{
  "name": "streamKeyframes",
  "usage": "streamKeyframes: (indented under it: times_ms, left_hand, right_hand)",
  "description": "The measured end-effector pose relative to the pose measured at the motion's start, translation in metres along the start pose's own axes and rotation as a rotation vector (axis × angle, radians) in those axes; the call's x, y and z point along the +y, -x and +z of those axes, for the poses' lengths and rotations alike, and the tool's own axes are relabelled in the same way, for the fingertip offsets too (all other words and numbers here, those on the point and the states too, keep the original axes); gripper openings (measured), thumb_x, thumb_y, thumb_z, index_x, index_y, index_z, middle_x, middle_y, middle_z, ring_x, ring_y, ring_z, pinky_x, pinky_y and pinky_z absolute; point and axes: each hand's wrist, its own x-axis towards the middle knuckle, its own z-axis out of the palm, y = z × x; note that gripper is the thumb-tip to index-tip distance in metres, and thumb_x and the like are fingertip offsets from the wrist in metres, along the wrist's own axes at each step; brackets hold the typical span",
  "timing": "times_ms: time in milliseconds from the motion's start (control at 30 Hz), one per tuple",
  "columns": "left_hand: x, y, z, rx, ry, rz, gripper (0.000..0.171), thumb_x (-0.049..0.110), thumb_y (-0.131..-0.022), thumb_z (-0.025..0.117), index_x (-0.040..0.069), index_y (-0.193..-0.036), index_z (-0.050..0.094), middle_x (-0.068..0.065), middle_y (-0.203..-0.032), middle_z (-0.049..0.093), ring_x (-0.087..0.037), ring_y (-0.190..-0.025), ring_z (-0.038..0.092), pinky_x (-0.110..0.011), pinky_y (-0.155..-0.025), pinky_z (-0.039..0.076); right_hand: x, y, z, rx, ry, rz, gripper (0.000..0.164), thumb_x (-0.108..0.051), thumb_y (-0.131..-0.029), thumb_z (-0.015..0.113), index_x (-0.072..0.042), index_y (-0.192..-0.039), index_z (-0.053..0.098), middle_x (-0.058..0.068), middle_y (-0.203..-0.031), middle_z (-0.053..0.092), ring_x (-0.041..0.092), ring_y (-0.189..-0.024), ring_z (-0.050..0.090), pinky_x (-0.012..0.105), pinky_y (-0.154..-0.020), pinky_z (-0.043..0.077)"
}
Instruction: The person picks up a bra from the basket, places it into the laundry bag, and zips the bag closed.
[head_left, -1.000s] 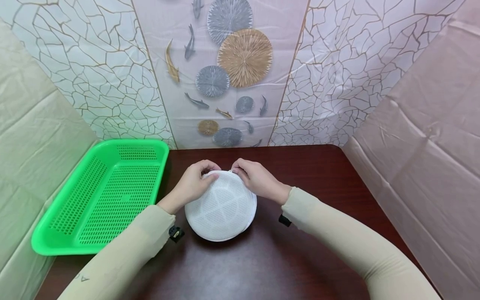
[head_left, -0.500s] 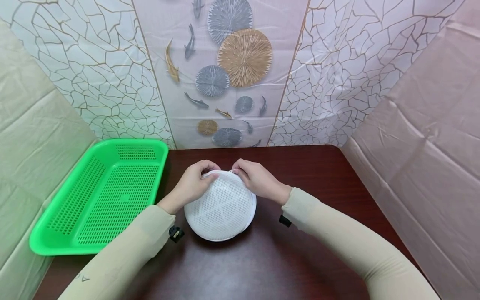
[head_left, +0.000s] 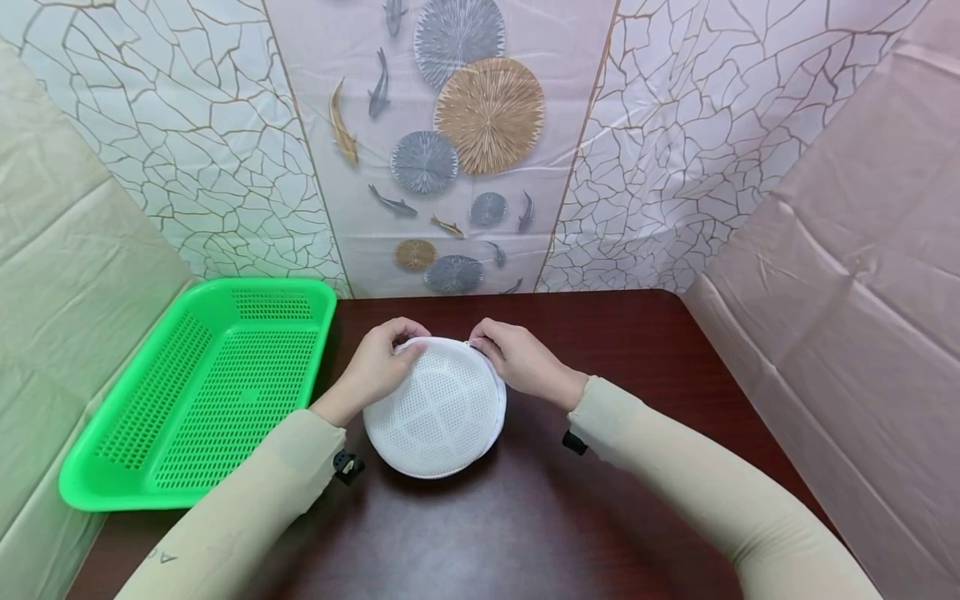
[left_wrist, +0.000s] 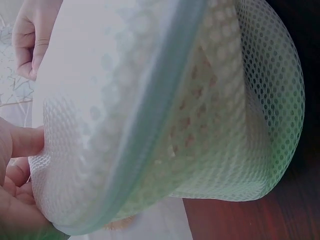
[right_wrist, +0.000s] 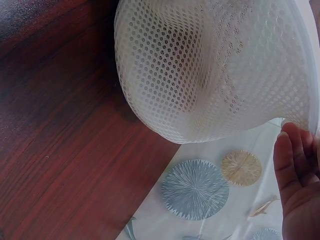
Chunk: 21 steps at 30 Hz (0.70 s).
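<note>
A round white mesh laundry bag (head_left: 438,412) stands tilted on the dark table in the head view, its flat round face towards me. My left hand (head_left: 381,365) pinches its upper left rim between thumb and fingers. At the upper right rim, my right hand (head_left: 521,360) pinches the edge by the zipper; whether it holds the pull is too small to tell. In the left wrist view the mesh bag (left_wrist: 270,100) bulges, and reddish specks show faintly through it. The right wrist view has my right hand (right_wrist: 300,185) with fingers curled at the bag's edge.
A green plastic basket (head_left: 326,333) with slotted walls sits on the left side of the table. The dark red-brown table (head_left: 622,350) extends to the right and front. Patterned cloth (head_left: 637,167) hangs behind, with plain cloth along both sides.
My left hand and the mesh bag have shifted slightly left. My right hand has moved a little right along the rim, so the gap between the hands is wider.
</note>
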Motion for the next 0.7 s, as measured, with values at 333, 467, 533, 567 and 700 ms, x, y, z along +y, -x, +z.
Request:
streamKeyframes:
  times_ms: [333, 467, 533, 567, 700]
  left_hand:
    - [-0.0056, 0.0002, 0.0015, 0.099, 0.090, -0.040, 0.010, 0.010, -0.095, 0.060, 0.007, -0.104, 0.064, -0.008, -0.099, 0.064, -0.024, -0.092, 0.056, -0.039, -0.085, 0.044]
    - [-0.0067, 0.0008, 0.0032, 0.136, 0.128, -0.055, 0.014, 0.009, -0.095, 0.059, 0.005, -0.108, 0.064, -0.010, -0.100, 0.063, -0.024, -0.093, 0.056, -0.038, -0.086, 0.043]
    - [-0.0064, 0.0014, 0.0038, 0.148, 0.138, -0.060, 0.015, 0.008, -0.095, 0.059, 0.006, -0.108, 0.063, -0.010, -0.100, 0.062, -0.024, -0.093, 0.055, -0.037, -0.086, 0.043]
    - [-0.0063, 0.0015, 0.0040, 0.153, 0.141, -0.060, 0.015, 0.008, -0.095, 0.059, 0.006, -0.109, 0.063, -0.010, -0.099, 0.061, -0.024, -0.093, 0.055, -0.037, -0.085, 0.043]
    - [-0.0059, 0.0019, 0.0045, 0.159, 0.140, -0.062, 0.016, 0.007, -0.094, 0.059, 0.006, -0.111, 0.061, -0.010, -0.097, 0.059, -0.024, -0.090, 0.053, -0.036, -0.082, 0.042]
  right_hand:
    - [0.0034, 0.0025, 0.0001, 0.001, -0.011, 0.046, 0.006, -0.016, -0.100, 0.054, -0.016, -0.100, 0.060, -0.006, -0.092, 0.063, 0.006, -0.079, 0.057, 0.027, -0.071, 0.048]
    - [0.0036, 0.0026, 0.0009, 0.004, -0.016, 0.048, 0.007, -0.016, -0.100, 0.053, -0.017, -0.099, 0.060, -0.007, -0.092, 0.063, 0.005, -0.078, 0.057, 0.026, -0.070, 0.048]
    - [0.0032, 0.0024, 0.0009, 0.002, -0.017, 0.046, 0.006, -0.016, -0.100, 0.053, -0.017, -0.099, 0.059, -0.007, -0.092, 0.062, 0.005, -0.077, 0.057, 0.026, -0.070, 0.048]
    - [0.0030, 0.0025, 0.0009, 0.001, -0.014, 0.046, 0.006, -0.016, -0.100, 0.053, -0.017, -0.099, 0.059, -0.008, -0.091, 0.062, 0.005, -0.077, 0.057, 0.026, -0.069, 0.048]
    - [0.0022, 0.0026, 0.0006, -0.004, -0.010, 0.053, 0.006, -0.016, -0.100, 0.053, -0.017, -0.100, 0.059, -0.007, -0.091, 0.062, 0.005, -0.077, 0.057, 0.026, -0.069, 0.048]
